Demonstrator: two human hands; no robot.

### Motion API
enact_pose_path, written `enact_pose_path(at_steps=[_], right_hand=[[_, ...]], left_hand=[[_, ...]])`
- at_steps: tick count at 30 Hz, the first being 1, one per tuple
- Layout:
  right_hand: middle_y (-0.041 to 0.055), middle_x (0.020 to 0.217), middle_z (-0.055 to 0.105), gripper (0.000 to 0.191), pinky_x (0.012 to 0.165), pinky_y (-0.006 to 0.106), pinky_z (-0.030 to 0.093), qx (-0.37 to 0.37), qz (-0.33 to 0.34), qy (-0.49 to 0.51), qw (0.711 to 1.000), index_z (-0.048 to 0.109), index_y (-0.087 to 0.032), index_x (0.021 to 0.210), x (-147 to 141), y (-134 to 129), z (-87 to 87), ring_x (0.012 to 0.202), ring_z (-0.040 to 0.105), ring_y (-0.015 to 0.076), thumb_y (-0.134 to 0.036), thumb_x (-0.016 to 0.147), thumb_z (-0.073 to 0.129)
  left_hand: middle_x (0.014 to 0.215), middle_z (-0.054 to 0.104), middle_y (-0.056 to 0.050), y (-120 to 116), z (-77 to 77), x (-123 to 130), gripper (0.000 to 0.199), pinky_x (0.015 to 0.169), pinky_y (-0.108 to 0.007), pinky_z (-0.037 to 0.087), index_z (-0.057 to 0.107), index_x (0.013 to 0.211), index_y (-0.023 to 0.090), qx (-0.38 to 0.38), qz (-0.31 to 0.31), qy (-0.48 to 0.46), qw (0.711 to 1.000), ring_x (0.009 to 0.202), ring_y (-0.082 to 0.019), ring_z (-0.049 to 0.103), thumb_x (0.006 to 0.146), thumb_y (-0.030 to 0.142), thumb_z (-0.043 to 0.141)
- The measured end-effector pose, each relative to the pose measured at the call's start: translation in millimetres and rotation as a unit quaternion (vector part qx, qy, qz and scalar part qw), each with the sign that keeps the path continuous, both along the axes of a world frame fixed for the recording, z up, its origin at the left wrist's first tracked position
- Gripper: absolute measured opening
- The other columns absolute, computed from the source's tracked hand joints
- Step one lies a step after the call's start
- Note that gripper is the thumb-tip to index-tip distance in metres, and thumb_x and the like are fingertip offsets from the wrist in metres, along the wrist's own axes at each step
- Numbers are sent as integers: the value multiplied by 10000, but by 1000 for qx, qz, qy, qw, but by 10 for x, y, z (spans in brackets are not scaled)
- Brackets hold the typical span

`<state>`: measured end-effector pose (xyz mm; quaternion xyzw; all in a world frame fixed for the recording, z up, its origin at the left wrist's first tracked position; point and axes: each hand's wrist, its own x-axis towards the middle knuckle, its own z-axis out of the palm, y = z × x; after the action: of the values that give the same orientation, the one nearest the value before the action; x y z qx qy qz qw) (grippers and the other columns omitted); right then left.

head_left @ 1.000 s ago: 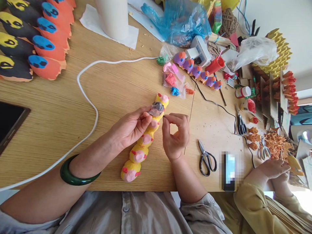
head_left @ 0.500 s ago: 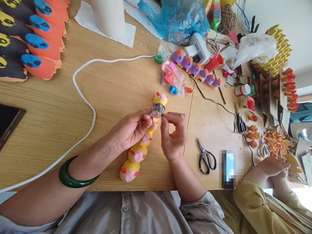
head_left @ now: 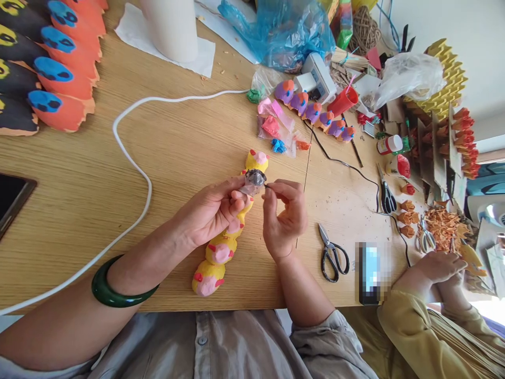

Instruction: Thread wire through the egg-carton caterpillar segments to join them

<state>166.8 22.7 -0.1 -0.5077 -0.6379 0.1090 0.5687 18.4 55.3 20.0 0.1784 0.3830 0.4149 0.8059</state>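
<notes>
Left hand (head_left: 216,210): thumb and fingers closed on a small clear bag (head_left: 253,181) with dark contents, held over the yellow strip (head_left: 221,252). Right hand (head_left: 284,216): thumb and index finger pinched narrowly on a tiny dark bit (head_left: 266,185), just beside the bag and too small to identify. The yellow strip, bearing pink patches and red spots, lies on the table (head_left: 181,131); the left hand and bag hide part of its upper half. Right of the right hand lie black-handled scissors (head_left: 329,245), then a pixelated object (head_left: 369,271), its surface unreadable. A dark flat device (head_left: 13,197) is cut off at the left edge. Beyond lie colored packets (head_left: 271,126) and a purple-and-orange strip (head_left: 313,111); a white cylinder (head_left: 171,31) is cropped above.
</notes>
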Motion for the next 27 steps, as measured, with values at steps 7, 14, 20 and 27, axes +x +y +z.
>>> enact_pose_path(at_steps=[7, 14, 20, 27], right_hand=[[25, 997, 655, 98, 665, 304, 616, -11, 0, 70, 997, 665, -272, 1092, 2, -6, 15, 901, 663, 155, -211, 1048, 601], [29, 1035, 655, 151, 670, 285, 630, -8, 26, 26, 999, 660, -264, 1139, 16, -23, 33, 943, 673, 153, -164, 1044, 598], [21, 1015, 689, 165, 661, 294, 620, 22, 5, -33, 999, 670, -264, 1132, 47, 12, 87, 885, 687, 146, -145, 1028, 624], [23, 1010, 716, 138, 677, 296, 604, 14, -12, -78, 997, 687, -246, 1087, 31, 39, 120, 885, 682, 144, -137, 1027, 628]], left_hand=[[542, 395, 53, 4, 78, -25, 333, 375, -211, 281, 642, 697, 216, -34, 2, -62, 998, 455, -74, 331, 717, 337, 952], [717, 696, 6, -53, 129, 38, 217, 425, -216, 429, 810, 944, 225, 81, 120, 63, 987, 484, -76, 473, 751, 256, 903], [843, 769, -15, -136, 111, 41, 149, 539, -287, 572, 816, 998, 258, 201, 131, 128, 962, 572, -130, 615, 857, 276, 859], [865, 791, -35, -177, 58, 50, 171, 524, -272, 559, 807, 1072, 252, 228, 123, 176, 950, 568, -137, 632, 901, 258, 806]])
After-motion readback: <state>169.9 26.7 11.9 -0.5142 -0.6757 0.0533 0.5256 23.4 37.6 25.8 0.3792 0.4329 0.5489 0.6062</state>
